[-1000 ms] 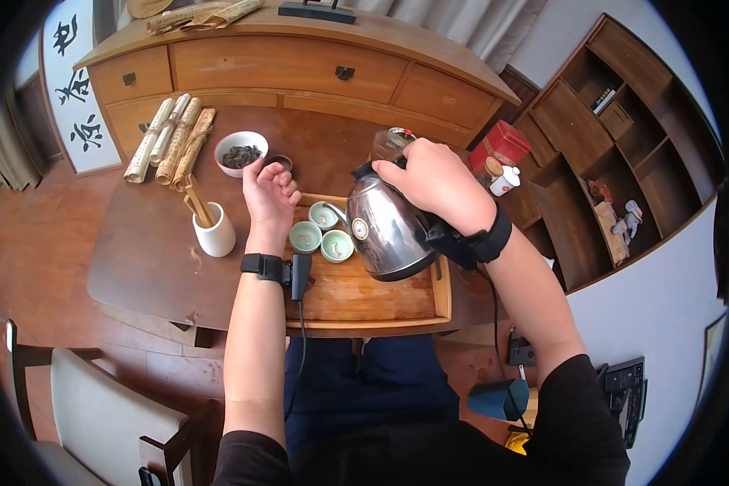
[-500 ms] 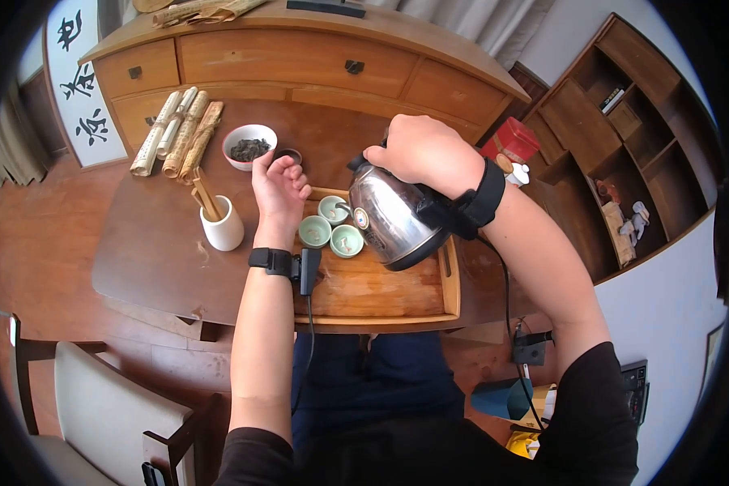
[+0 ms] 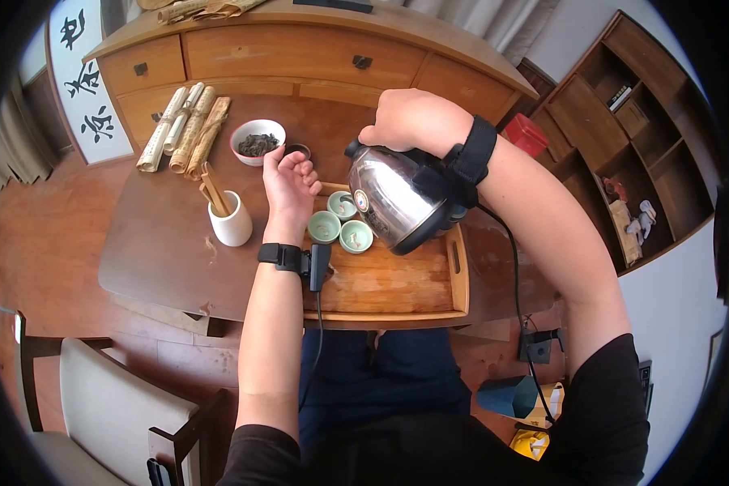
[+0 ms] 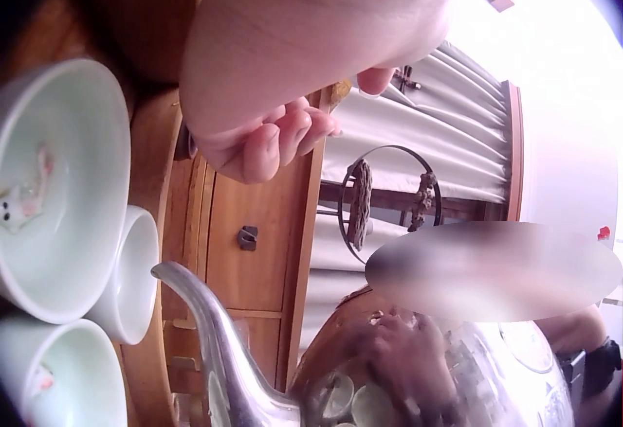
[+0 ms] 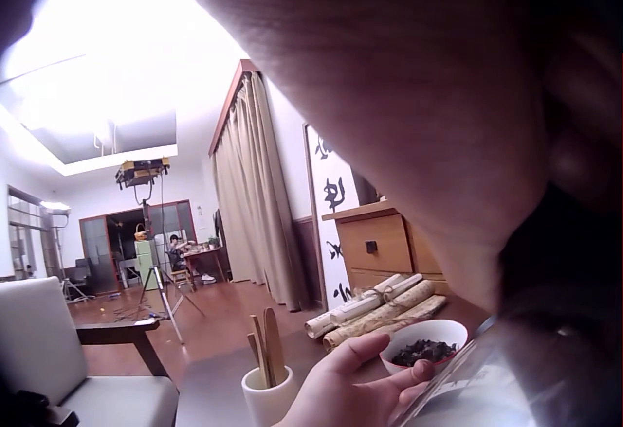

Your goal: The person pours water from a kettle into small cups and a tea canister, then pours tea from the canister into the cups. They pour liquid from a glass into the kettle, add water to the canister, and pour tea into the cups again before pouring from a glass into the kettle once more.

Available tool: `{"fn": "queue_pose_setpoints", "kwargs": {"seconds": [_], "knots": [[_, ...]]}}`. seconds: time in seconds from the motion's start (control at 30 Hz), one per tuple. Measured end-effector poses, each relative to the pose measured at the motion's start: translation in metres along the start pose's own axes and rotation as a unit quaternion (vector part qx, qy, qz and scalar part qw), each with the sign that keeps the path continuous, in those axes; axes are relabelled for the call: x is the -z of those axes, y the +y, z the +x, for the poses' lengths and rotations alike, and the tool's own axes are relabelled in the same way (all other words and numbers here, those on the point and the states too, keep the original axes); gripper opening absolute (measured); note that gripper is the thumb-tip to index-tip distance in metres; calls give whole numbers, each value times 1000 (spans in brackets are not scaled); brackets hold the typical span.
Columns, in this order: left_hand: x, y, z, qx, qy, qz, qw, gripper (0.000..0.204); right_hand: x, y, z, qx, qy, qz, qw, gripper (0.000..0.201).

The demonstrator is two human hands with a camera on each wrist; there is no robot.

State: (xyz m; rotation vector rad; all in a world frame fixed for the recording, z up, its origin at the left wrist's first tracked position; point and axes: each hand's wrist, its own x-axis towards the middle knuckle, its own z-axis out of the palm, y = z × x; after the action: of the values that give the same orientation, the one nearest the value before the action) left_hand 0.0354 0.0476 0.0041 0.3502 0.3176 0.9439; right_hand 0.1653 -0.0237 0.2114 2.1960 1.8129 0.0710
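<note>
My right hand (image 3: 425, 121) grips the handle of a shiny steel kettle (image 3: 393, 194), which is tilted to the left. Its spout (image 4: 209, 320) reaches over the far one of three pale green teacups (image 3: 356, 236) in the head view. The cups stand together at the left side of a wooden tray (image 3: 397, 292); red-tinged figures show inside them. My left hand (image 3: 290, 190) hangs loosely curled beside the cups, palm up and holding nothing. Just beyond its fingertips are a white bowl of dark tea leaves (image 3: 257, 144) and a small dark cup (image 3: 298, 151).
Left on the table stand a white holder (image 3: 232, 220) with wooden tools and several tied paper scrolls (image 3: 185, 130). A drawer cabinet (image 3: 300, 57) backs the table. A red box (image 3: 526, 134) is at the right; a chair (image 3: 121, 389) stands at the front left.
The kettle has tipped further to the left, with my right hand and elbow raised. My left hand keeps its place beside the cups. The head view has shifted slightly.
</note>
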Motion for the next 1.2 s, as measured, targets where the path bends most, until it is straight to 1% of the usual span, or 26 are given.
{"fn": "queue_pose_setpoints", "kwargs": {"seconds": [0.1, 0.13, 0.23, 0.47, 0.57, 0.67, 0.77, 0.8, 0.83, 0.9, 0.97, 1.0, 1.03, 1.1, 1.2], "knots": [[0, 0, 0, -6, 8, 3, 1000, 34, 4, -4, 6, -18, -8, -2, 1000, 54], [0, 0, 0, -5, 8, 2, 1000, 34, 7, -4, 4, -8, -17, 4, 1000, 53], [0, 0, 1, -4, 6, 0, 1000, 34, 11, -7, 7, -23, -12, -2, 1000, 52], [0, 0, 0, -6, 7, 0, 1000, 34, 9, -4, 12, -29, -12, 2, 1000, 53], [0, 1, -1, -8, 16, -6, 1000, 35, 8, 5, -1, -8, 6, 19, 1000, 54], [0, 2, -1, -10, 14, -7, 1000, 35, 9, 18, -27, 11, 41, 86, 995, 58], [1, 2, 0, -8, 5, -10, 1000, 36, 1, 35, -51, -27, 58, 144, 988, 55], [1, 3, 0, -8, 7, -8, 1000, 36, -4, 40, -61, -28, 74, 178, 981, 52], [1, 3, -1, -9, 5, -10, 1000, 37, -7, 45, -77, -30, 107, 210, 971, 52], [2, 4, -1, -8, 2, -9, 1000, 37, -11, 57, -108, -48, 136, 267, 953, 53], [3, 4, -1, -8, -6, -8, 1000, 38, -17, 75, -140, -58, 164, 344, 923, 51], [3, 3, -1, -8, -5, -6, 1000, 38, -31, 87, -151, -42, 221, 388, 894, 47], [2, 3, -2, -8, -5, -4, 1000, 38, -36, 98, -167, -70, 220, 406, 884, 42], [2, 3, -2, -3, -10, 3, 1000, 37, -49, 118, -197, -112, 246, 477, 837, 38], [2, 2, -3, 2, -15, 16, 1000, 37, -86, 156, -230, -157, 300, 505, 794, 30]]}}
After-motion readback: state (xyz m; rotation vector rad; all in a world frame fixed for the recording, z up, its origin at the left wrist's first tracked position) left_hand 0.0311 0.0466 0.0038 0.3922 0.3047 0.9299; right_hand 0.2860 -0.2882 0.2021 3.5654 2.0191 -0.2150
